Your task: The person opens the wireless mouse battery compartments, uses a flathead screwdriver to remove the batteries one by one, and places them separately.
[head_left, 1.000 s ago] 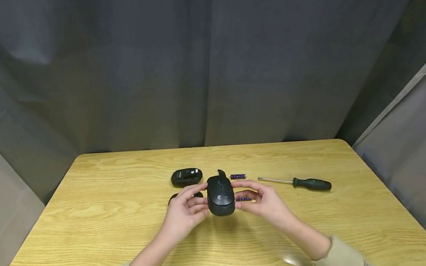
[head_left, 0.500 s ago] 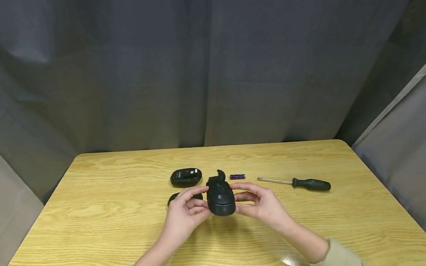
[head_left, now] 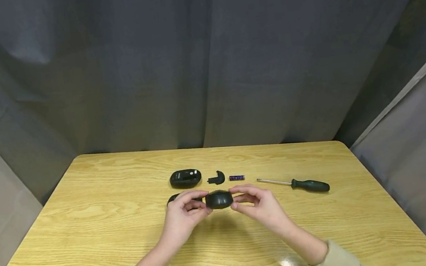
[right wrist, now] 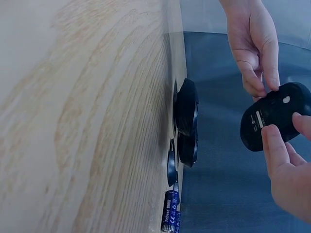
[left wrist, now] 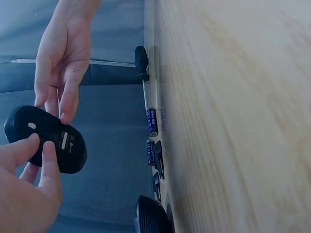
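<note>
The black wireless mouse [head_left: 219, 199] is held up above the table [head_left: 88, 226], near the centre of the head view and just below the loose parts; its underside, with a pale label and a light round spot, is shown in both wrist views; it is pinched from both ends of its width, the fingers and thumb of the left hand [head_left: 181, 214] being clamped on one side and those of the right hand [head_left: 260, 204] on the other.

The work is judged to be at a handling stage, with nothing seen being fitted; a hook-shaped black piece [head_left: 219, 177] is left lying loose at upper centre of the tabletop, with a purple battery [head_left: 237, 178] just right of it; a second battery [left wrist: 151, 121] is shown at centre in the left wrist view, so both cells are judged unfitted; whether the held mouse's compartment is covered or filled cannot be told.

An upturned mouse [head_left: 185, 179] is set at upper left of the loose piece; another mouse [head_left: 172, 198] is mostly hidden behind the left hand, its state unclear; a screwdriver [head_left: 309, 185] is left untouched at centre right.
</note>
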The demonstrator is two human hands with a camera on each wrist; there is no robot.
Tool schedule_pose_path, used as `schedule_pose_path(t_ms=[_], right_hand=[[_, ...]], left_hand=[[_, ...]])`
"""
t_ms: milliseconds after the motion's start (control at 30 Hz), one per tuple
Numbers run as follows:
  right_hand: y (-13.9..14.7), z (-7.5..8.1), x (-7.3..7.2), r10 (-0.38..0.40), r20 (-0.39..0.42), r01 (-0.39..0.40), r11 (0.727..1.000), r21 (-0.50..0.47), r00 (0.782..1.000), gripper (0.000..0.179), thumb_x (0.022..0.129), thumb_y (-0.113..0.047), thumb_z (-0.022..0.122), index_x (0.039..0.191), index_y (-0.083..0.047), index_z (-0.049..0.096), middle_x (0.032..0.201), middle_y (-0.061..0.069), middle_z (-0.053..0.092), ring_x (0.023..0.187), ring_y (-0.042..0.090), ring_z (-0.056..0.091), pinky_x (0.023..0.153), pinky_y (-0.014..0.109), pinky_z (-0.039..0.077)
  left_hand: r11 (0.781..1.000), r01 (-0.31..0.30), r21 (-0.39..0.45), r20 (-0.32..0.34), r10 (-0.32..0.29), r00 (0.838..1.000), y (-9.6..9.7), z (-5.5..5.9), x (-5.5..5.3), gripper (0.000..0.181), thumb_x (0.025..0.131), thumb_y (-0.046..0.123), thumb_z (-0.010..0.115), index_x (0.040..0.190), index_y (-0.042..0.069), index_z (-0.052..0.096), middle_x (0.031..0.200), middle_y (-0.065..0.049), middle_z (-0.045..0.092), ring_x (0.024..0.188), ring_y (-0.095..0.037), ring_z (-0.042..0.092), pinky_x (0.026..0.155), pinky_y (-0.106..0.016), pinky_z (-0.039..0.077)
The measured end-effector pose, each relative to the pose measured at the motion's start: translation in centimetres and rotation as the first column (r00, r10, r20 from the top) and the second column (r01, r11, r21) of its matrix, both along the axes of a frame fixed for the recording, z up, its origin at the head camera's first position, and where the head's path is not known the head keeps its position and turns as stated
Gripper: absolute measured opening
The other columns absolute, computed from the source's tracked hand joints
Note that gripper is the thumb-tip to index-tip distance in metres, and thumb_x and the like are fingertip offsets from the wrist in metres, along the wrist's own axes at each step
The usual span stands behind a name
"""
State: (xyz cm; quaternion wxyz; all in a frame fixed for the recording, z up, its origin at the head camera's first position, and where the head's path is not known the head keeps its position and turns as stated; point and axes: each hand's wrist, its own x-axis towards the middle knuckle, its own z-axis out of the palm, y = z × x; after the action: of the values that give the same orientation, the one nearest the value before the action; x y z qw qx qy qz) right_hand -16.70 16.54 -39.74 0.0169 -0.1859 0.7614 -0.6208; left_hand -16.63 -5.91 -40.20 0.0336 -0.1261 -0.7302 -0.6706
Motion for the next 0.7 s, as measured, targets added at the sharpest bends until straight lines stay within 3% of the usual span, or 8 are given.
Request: schedule_pose_path(t_ms=[200, 467, 700], right_hand=[[-0.09, 0.27, 0.15, -0.005, 0.07, 0.007, 0.999, -0.035, 0.998, 0.037, 0.084, -0.015, 0.071, 0.116, 0.0, 0.061, 0.121, 0.018, 0.057, 0.096, 0.017, 0.067, 0.083, 0.031, 0.057], [-0.03, 0.31, 0.13, -0.03, 0.062, 0.029, 0.999, 0.022, 0.998, 0.033, 0.087, -0.018, 0.069, 0.109, 0.005, 0.062, 0.106, 0.022, 0.062, 0.091, 0.03, 0.066, 0.075, 0.033, 0.059], [0.02, 0.55, 0.23, -0.059, 0.08, 0.056, 0.998, 0.043, 0.995, 0.031, 0.088, -0.02, 0.067, 0.108, 0.004, 0.062, 0.098, 0.02, 0.063, 0.084, 0.02, 0.067, 0.074, 0.038, 0.059]], left_hand=[[1.0, 0.017, -0.017, 0.03, -0.016, 0.999, -0.13, 0.27, 0.09, 0.035, 0.072, -0.001, 0.078, 0.105, 0.006, 0.069, 0.103, -0.011, 0.062, 0.082, -0.015, 0.066, 0.074, -0.023, 0.058], [0.996, 0.019, -0.089, 0.067, -0.013, 0.998, -0.15, 0.38, 0.23, 0.033, 0.074, 0.011, 0.08, 0.106, 0.008, 0.069, 0.094, -0.007, 0.068, 0.076, -0.015, 0.064, 0.066, -0.02, 0.057], [0.992, 0.023, -0.128, 0.052, -0.016, 0.999, 0.06, 0.46, 0.31, 0.035, 0.075, 0.017, 0.079, 0.107, 0.009, 0.068, 0.092, -0.006, 0.069, 0.081, -0.015, 0.063, 0.07, -0.022, 0.056]])
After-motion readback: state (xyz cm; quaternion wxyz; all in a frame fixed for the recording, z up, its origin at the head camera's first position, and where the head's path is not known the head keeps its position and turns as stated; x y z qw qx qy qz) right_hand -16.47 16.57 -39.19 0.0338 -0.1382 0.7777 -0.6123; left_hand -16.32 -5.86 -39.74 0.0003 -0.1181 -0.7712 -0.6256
